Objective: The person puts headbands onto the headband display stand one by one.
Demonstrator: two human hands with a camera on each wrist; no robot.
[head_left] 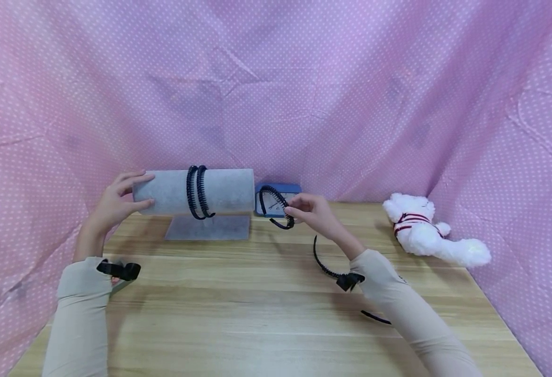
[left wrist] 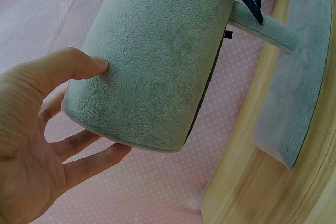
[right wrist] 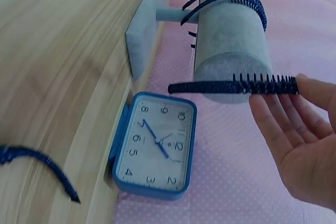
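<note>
A grey plush-covered cylinder stand (head_left: 228, 189) lies horizontally on its post and flat base, with two black toothed headbands (head_left: 202, 193) around its middle. My left hand (head_left: 115, 201) grips the stand's left end, thumb on the near side and fingers around the end, as the left wrist view shows. Between thumb and fingers, my right hand (head_left: 315, 213) pinches a third black toothed headband (right wrist: 236, 85). It is held just off the stand's right end, in front of the clock; in the right wrist view it overlaps the cylinder's end face (right wrist: 231, 69).
A blue-framed clock (right wrist: 155, 145) stands behind the right hand. More black headband (head_left: 325, 264) lies on the wooden table (head_left: 238, 324) beneath the right forearm, partly hidden. A white plush toy (head_left: 417, 225) sits at the right. Pink dotted cloth (head_left: 276, 104) hangs around the table.
</note>
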